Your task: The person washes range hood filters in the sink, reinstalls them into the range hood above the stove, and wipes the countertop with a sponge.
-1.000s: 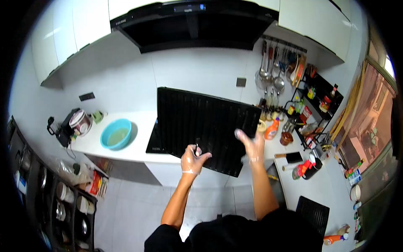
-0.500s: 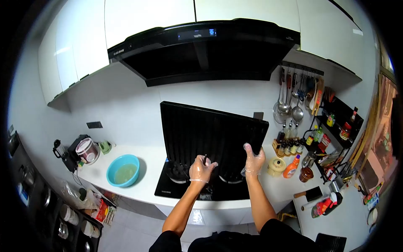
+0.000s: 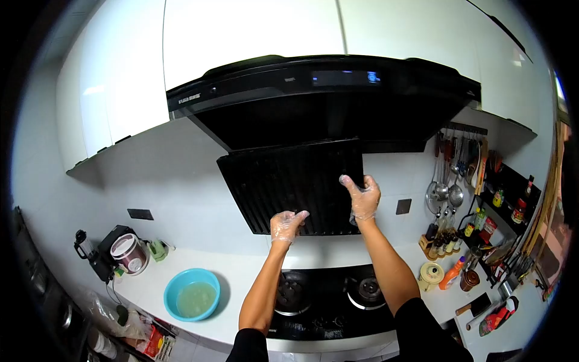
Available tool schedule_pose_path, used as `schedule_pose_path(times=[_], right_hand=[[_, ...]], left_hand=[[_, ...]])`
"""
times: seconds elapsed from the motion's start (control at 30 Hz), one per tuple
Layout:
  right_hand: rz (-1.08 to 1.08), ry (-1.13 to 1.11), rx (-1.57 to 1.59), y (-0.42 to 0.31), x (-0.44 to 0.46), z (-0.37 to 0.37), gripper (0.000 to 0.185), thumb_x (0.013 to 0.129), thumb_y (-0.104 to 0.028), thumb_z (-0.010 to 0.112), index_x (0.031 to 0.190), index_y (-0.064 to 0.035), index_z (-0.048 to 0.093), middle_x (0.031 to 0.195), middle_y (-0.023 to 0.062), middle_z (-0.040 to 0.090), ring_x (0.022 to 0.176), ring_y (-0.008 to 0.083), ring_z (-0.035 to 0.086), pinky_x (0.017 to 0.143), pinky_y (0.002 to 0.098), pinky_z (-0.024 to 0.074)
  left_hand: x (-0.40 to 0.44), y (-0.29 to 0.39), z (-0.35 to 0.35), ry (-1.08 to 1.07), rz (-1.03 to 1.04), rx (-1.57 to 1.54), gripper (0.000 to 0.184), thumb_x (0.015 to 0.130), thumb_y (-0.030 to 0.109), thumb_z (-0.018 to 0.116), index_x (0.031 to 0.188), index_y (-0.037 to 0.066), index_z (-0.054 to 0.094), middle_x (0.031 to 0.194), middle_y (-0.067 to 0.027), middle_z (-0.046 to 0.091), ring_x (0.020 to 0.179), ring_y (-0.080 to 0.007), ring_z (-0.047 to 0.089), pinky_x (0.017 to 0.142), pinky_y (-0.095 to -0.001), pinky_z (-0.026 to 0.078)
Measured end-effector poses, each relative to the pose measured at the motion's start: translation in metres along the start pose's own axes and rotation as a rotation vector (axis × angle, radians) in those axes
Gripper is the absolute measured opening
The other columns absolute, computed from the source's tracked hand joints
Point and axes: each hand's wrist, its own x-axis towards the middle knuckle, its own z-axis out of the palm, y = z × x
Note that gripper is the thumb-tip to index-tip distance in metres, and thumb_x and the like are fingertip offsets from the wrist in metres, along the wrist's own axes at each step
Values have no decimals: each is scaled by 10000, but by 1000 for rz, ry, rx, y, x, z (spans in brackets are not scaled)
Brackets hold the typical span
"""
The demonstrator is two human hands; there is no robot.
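Held up in front of the wall is a black ridged range hood filter panel [image 3: 289, 187], tilted, its upper edge just under the range hood [image 3: 338, 81]. My left hand [image 3: 287, 227], in a clear plastic glove, grips its lower edge. My right hand [image 3: 363, 199], gloved the same way, is closed on its right edge with the thumb at the front. The fingers behind the panel are hidden. Beneath my forearms lies the black gas stove [image 3: 329, 304] with two burners.
A turquoise basin [image 3: 192, 294] of cloudy water stands on the white counter, left of the stove. Further left are a rice cooker [image 3: 129, 252] and a blender [image 3: 87, 246]. Ladles [image 3: 442, 192], a lidded yellow pot [image 3: 430, 274], an orange bottle [image 3: 452, 273] and a cleaver [image 3: 477, 304] are at right.
Both hands have lifted the filter panel from just above the stove up to the hood's underside, uncovering the burners. The camera view has tilted up and shifted left.
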Motion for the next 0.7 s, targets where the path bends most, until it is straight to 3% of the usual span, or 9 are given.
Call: schedule_pose_path(times=[0.1,0.17,0.3,0.33,0.4,0.5,0.53,0.7], right_hand=[[-41,40,-44,5,12,37,555,741,-392,873,664,-36,454,650,-27,398,652,128,346,583,304,364],[-9,62,73,30,24,64,600,755,-352,868,632,-74,351,662,-56,311,647,103,274,549,291,273],[-27,129,125,35,28,88,595,758,-299,875,625,-96,332,683,-70,288,659,86,260,560,283,242],[-31,136,146,24,23,91,587,762,-286,875,624,-97,337,684,-73,292,659,81,262,562,277,241],[-61,153,197,14,21,95,435,778,-217,868,646,-71,480,680,-80,427,652,52,360,585,228,309],[-10,162,253,-1,25,99,280,781,-184,863,748,-41,625,738,-46,581,676,49,476,643,202,394],[-33,134,253,-3,28,97,256,776,-177,867,863,-15,688,806,1,662,718,58,553,699,193,442],[-80,168,211,-9,40,97,387,765,-187,879,671,-78,519,695,-79,462,648,42,381,582,207,311]], left_hand=[[37,1,-25,-105,-9,-65,270,854,218,782,744,4,659,687,-72,667,450,-99,501,420,-250,393],[59,4,-38,-147,3,-85,267,888,221,747,774,-6,667,708,-76,672,456,-100,509,425,-246,404],[90,-6,-57,-247,54,-128,300,947,231,680,810,-35,659,733,-75,671,480,-99,525,452,-242,427],[93,-5,-57,-248,12,-199,297,950,230,676,818,-35,658,746,-78,671,492,-103,536,464,-239,434],[98,-7,-56,-228,-32,-296,275,947,220,681,837,-31,662,785,-90,680,526,-119,571,495,-238,461],[98,-3,-48,-138,-58,-326,247,931,207,701,854,-26,669,778,-91,684,526,-125,579,501,-239,470],[100,-6,-45,-110,-74,-392,206,900,179,738,868,-16,678,776,-92,688,529,-128,590,495,-241,473],[104,-2,-29,11,-40,-488,191,865,155,779,820,16,656,725,-73,670,478,-97,514,449,-228,405]])
